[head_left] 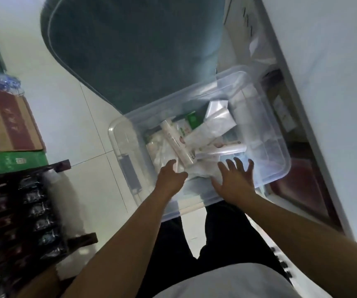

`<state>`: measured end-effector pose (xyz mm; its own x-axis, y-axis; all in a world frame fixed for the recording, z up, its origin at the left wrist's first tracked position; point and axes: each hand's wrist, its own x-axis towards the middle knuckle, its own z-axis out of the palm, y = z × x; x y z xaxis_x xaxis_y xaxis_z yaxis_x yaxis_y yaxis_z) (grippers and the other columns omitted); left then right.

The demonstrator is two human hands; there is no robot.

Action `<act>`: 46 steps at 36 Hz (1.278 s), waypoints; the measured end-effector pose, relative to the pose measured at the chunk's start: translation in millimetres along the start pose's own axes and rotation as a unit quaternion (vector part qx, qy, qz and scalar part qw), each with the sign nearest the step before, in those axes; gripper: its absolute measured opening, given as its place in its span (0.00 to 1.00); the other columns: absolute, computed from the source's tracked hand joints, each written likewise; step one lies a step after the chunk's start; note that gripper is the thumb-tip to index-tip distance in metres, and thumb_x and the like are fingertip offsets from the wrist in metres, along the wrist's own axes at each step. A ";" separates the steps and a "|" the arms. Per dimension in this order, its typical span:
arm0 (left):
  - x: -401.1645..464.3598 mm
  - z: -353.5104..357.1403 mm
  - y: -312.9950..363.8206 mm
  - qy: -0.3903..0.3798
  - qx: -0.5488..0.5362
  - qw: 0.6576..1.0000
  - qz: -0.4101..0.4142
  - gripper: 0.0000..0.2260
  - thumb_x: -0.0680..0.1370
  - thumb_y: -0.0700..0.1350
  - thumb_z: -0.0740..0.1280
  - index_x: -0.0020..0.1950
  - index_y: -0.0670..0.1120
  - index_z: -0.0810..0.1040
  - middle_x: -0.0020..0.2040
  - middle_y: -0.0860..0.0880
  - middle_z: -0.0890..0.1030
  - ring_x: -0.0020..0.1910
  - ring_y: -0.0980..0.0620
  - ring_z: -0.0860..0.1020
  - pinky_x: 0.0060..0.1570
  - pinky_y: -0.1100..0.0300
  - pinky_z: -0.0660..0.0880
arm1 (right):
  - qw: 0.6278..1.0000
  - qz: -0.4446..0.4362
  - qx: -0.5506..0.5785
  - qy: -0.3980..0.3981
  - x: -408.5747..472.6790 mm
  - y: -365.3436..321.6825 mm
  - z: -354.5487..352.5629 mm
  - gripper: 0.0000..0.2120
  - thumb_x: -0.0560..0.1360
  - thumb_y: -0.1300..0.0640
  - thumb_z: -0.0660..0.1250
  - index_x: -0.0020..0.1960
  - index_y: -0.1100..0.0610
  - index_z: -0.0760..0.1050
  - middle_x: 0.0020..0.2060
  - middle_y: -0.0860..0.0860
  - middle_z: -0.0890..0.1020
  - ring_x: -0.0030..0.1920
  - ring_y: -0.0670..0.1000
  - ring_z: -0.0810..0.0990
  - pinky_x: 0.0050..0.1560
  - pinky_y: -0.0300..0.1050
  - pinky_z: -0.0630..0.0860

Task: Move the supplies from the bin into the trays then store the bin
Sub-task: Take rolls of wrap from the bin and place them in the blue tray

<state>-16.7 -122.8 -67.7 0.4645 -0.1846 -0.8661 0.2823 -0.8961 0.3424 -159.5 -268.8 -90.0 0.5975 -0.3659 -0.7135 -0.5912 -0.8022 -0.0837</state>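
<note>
Both hands over the clear bin [121, 134]: right hand [235, 179] spread, left hand [171, 176] curled on packets [194, 168]; lid [130, 50] just behind the bin.

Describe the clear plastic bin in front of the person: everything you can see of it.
The clear plastic bin is a rectangular see-through tub with rounded corners and a thick rim, lidless and upright on the white tiled floor. A grey latch handle sits on its left end. Inside lie white rolls, a green and white box and pale packets. The left hand reaches in at the packets; the right hand is spread open over its near side.
</note>
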 end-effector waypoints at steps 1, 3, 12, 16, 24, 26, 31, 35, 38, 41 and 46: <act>10.8 1.3 2.4 0.015 0.003 1.000 0.002 0.30 0.76 0.48 0.68 0.77 0.50 0.63 0.75 0.44 0.67 0.63 0.45 0.75 0.57 0.56 0.74 | 1.000 0.002 0.001 0.004 3.0 2.2 4.6 0.35 0.73 0.32 0.43 0.71 0.49 0.67 0.70 0.53 0.72 0.74 0.57 0.63 0.70 0.66 0.46; 34.4 3.3 8.5 0.048 0.007 0.999 0.011 0.30 0.76 0.48 0.69 0.77 0.48 0.64 0.74 0.43 0.68 0.68 0.43 0.72 0.62 0.56 0.71 | 1.000 -0.006 0.009 0.015 6.1 6.1 12.1 0.35 0.73 0.32 0.42 0.69 0.49 0.69 0.67 0.52 0.75 0.71 0.56 0.67 0.70 0.64 0.51; 127.8 4.1 43.0 0.115 -0.065 0.991 -0.026 0.36 0.72 0.44 0.75 0.75 0.42 0.61 0.67 0.42 0.75 0.63 0.42 0.76 0.64 0.48 0.74 | 0.994 -0.028 0.042 0.093 3.7 8.3 24.5 0.25 0.74 0.40 0.50 0.59 0.52 0.76 0.54 0.50 0.82 0.61 0.54 0.76 0.68 0.54 0.61; 155.8 8.9 60.6 0.150 -0.110 0.980 -0.069 0.34 0.71 0.44 0.73 0.73 0.46 0.62 0.63 0.42 0.76 0.58 0.41 0.79 0.55 0.45 0.80 | 0.995 -0.014 0.052 0.087 7.4 6.9 25.4 0.26 0.73 0.40 0.49 0.61 0.51 0.74 0.57 0.48 0.82 0.64 0.53 0.74 0.68 0.51 0.60; 179.9 25.2 61.6 0.177 -0.134 0.970 -0.098 0.32 0.73 0.41 0.72 0.74 0.46 0.61 0.66 0.41 0.75 0.61 0.40 0.78 0.59 0.44 0.77 | 0.995 -0.009 0.055 0.077 9.4 7.2 26.5 0.28 0.73 0.40 0.46 0.62 0.52 0.74 0.58 0.49 0.81 0.63 0.54 0.74 0.68 0.51 0.61; 173.4 26.9 62.7 0.186 -0.133 0.971 -0.074 0.32 0.72 0.42 0.74 0.72 0.46 0.63 0.65 0.41 0.76 0.59 0.39 0.79 0.57 0.42 0.78 | 0.996 -0.008 0.052 0.072 8.5 7.5 26.7 0.28 0.73 0.39 0.46 0.63 0.51 0.74 0.58 0.49 0.81 0.63 0.54 0.74 0.68 0.52 0.62; 133.2 21.8 63.8 0.168 -0.128 0.977 0.005 0.37 0.71 0.44 0.77 0.74 0.52 0.62 0.67 0.43 0.77 0.58 0.40 0.80 0.54 0.43 0.80 | 0.998 -0.008 0.045 0.052 9.9 8.8 27.6 0.28 0.73 0.38 0.47 0.63 0.50 0.72 0.60 0.49 0.79 0.64 0.54 0.72 0.68 0.52 0.61; 84.7 5.0 57.7 0.152 -0.107 0.980 0.076 0.40 0.72 0.44 0.77 0.78 0.51 0.60 0.69 0.45 0.76 0.63 0.44 0.78 0.60 0.46 0.78 | 0.999 -0.017 0.034 -0.009 15.5 11.1 24.9 0.33 0.71 0.33 0.44 0.68 0.48 0.66 0.66 0.51 0.74 0.68 0.55 0.68 0.70 0.56 0.58; 49.9 -14.1 47.1 0.151 -0.108 0.977 0.104 0.40 0.72 0.44 0.76 0.79 0.52 0.59 0.69 0.46 0.75 0.60 0.48 0.77 0.55 0.55 0.75 | 0.996 -0.027 0.057 -0.068 24.9 13.6 19.1 0.32 0.72 0.32 0.50 0.71 0.47 0.63 0.71 0.52 0.69 0.71 0.56 0.65 0.71 0.59 0.55; 18.1 -34.2 36.2 0.141 -0.190 0.969 0.073 0.37 0.73 0.42 0.76 0.77 0.56 0.62 0.65 0.49 0.77 0.57 0.51 0.78 0.56 0.53 0.75 | 0.993 -0.009 0.086 -0.080 36.1 12.1 8.5 0.32 0.73 0.35 0.57 0.72 0.48 0.64 0.69 0.53 0.71 0.69 0.57 0.67 0.68 0.58 0.59; -18.1 -51.2 19.4 0.112 -0.378 0.919 0.000 0.29 0.73 0.39 0.74 0.67 0.63 0.70 0.58 0.49 0.82 0.53 0.49 0.83 0.49 0.46 0.82 | 0.991 0.021 0.089 -0.094 76.7 4.4 -7.5 0.33 0.72 0.39 0.64 0.73 0.51 0.63 0.71 0.55 0.68 0.71 0.59 0.65 0.68 0.60 0.62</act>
<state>23.3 -116.2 -26.7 0.6013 -0.0214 -0.7988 0.7457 -0.3441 0.5705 -112.2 -303.9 -139.8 0.4687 -0.2884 -0.8350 -0.7088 -0.6869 -0.1606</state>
